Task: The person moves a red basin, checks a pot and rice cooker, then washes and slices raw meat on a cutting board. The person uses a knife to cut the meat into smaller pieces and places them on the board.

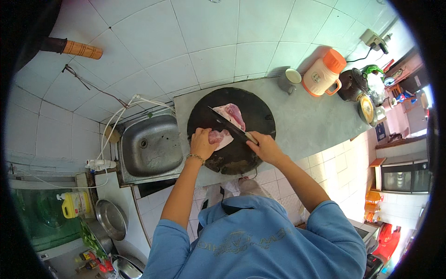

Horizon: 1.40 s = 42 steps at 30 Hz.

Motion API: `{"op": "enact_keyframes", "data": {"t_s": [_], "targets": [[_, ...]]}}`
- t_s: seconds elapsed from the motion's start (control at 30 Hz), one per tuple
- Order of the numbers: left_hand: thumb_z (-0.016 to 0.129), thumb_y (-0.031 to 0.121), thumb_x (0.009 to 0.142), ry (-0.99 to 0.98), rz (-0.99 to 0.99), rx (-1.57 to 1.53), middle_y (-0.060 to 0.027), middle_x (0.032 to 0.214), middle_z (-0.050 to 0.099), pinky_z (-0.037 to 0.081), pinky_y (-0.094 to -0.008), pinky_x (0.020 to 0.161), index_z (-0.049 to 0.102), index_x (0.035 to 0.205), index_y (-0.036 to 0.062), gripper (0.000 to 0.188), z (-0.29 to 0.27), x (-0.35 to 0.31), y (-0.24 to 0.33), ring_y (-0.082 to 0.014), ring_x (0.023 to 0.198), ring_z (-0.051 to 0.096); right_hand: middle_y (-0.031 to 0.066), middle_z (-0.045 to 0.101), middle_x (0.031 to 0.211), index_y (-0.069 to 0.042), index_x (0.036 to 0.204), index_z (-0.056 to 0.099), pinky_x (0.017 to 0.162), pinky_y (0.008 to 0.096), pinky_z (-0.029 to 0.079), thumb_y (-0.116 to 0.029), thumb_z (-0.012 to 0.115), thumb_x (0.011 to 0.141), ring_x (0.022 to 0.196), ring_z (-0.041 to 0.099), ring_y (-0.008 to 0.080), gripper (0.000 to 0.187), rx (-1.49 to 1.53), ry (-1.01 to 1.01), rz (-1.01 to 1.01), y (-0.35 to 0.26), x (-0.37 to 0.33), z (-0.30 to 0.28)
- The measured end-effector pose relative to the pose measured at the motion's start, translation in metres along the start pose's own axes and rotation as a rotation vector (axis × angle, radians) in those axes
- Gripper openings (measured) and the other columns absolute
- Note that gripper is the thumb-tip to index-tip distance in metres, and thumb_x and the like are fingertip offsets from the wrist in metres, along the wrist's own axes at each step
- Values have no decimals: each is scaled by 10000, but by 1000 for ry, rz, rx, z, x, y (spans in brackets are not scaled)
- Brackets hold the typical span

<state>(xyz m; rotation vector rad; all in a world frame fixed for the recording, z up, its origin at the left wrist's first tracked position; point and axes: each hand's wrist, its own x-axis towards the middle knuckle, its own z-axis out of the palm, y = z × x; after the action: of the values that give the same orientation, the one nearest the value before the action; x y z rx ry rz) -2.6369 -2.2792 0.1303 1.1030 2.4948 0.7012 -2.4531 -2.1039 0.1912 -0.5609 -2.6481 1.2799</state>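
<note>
"Meat (231, 113)! I see two pink and white bits. Where are they?"

"They are on the big round black board (200, 111). The far bit (236, 117) is by the middle. The near bit (222, 139) is closer to the person, a little to the left."

"What does the left hand (201, 143) do?"

"It sits on the left end of the near bit. Its fingers are bent over the meat and hold it. There is a bracelet (196, 158) round that wrist."

"And the right hand (266, 148)?"

"Its fingers are closed round the handle of a knife (227, 122). The long dark blade slants between the two bits, and its tip points far and left."

"Does the blade touch the meat?"

"I can't tell. It is right beside the far bit."

"What is under the board?"

"A grey surface (320, 121). Just left of it is a metal sink (155, 159)."

"What is on the right?"

"Far back there is a pale cup (288, 83). Next to it is a big flask (320, 76) with an orange lid. A dark pot (351, 86) is past that."

"And near the left side?"

"A yellow bottle (76, 205), with a metal bowl (111, 219) to its right."
</note>
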Motion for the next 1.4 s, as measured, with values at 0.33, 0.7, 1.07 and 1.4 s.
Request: {"op": "enact_keyframes", "data": {"t_s": [0.33,0.7,1.07,1.4], "targets": [[809,325,537,-195,-33,-73,-187,903,596,463,-419,783,595,889,32,506,-10,-17,33,-355,928,566,156,637,929,-101,1080,552,702,455,489,-228,558,871,841,607,371,245,-211,35,27,9,3,-7],[645,11,671,79,594,106,-168,1250,473,339,-447,1008,560,976,39,318,-30,2,5,-385,1201,401,185,640,872,-65,1012,577,691,452,480,-172,588,839,812,608,386,204,-13,59,156,-9,-16,7],[753,269,661,176,-346,-415,-200,1144,536,419,-399,902,562,1105,-22,564,12,-1,-20,-344,1049,518,230,644,827,-32,1033,582,715,473,496,-266,613,820,778,623,411,317,-44,20,368,-6,-11,37],[780,142,667,124,-371,-895,-123,1048,593,482,-303,785,528,1073,-19,504,15,-5,-9,-199,893,593,227,643,851,-65,1137,575,716,473,497,-303,571,847,787,620,404,375,-103,28,330,-16,-16,37]]}}
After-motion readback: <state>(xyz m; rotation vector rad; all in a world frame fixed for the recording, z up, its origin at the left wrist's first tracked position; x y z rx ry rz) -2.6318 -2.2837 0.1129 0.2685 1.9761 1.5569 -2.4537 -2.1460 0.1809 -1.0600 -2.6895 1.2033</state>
